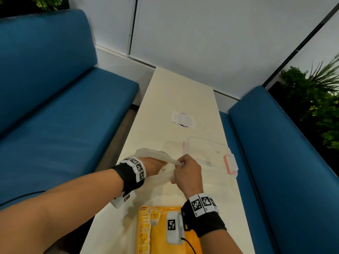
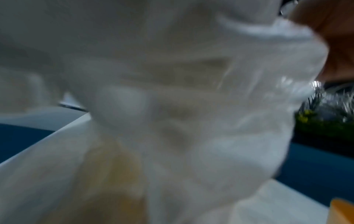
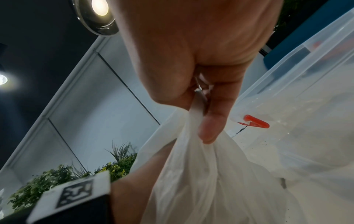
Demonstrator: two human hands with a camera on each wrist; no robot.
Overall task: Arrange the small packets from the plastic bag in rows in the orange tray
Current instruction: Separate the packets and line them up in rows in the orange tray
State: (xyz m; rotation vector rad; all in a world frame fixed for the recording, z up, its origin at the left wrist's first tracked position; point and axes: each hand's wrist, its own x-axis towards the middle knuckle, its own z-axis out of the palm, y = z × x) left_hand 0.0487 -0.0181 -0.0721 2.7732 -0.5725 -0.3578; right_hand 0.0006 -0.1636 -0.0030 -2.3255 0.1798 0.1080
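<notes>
A thin white plastic bag (image 1: 154, 154) lies on the long white table (image 1: 176, 92), just beyond the orange tray (image 1: 159, 241). My right hand (image 1: 183, 167) pinches a bunched strip of the bag's rim, seen close in the right wrist view (image 3: 199, 103). My left hand (image 1: 156, 165) is pushed into the bag's mouth, and its fingers are hidden by the film. The bag (image 2: 172, 106) fills the left wrist view as a blurred white sheet. Several small yellow-and-white packets (image 1: 145, 226) lie in a column along the tray's left side.
A clear plastic box (image 1: 211, 154) with pink latches stands right behind my right hand, a red clip (image 3: 254, 122) showing through it. A crumpled white wrapper (image 1: 182, 119) lies farther up the table. Blue benches (image 1: 55, 116) flank both sides.
</notes>
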